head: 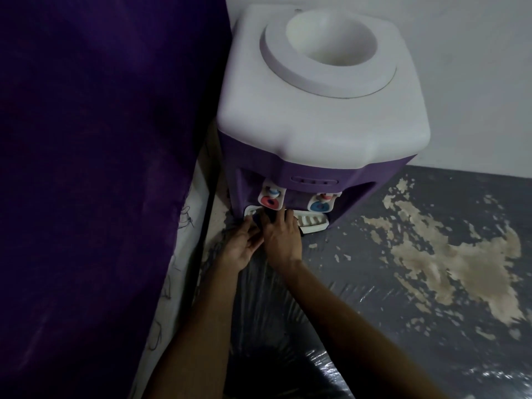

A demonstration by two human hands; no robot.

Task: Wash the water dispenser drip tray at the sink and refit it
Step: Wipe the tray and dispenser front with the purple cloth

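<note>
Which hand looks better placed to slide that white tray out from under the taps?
Probably the right hand: it lies over the middle of the drip tray. The left hand reaches only its left end.

smooth plastic dispenser (322,119), glossy wrinkled floor film (288,312), purple cloth (100,168)

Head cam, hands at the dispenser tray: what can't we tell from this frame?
- Drip tray: middle hidden by the right hand; seated or loose, unclear.
- Left hand: fingers overlapped by the right hand; grip unclear.
- Right fingers: tips in shadow under the taps.
- Sink: not in frame.
</note>
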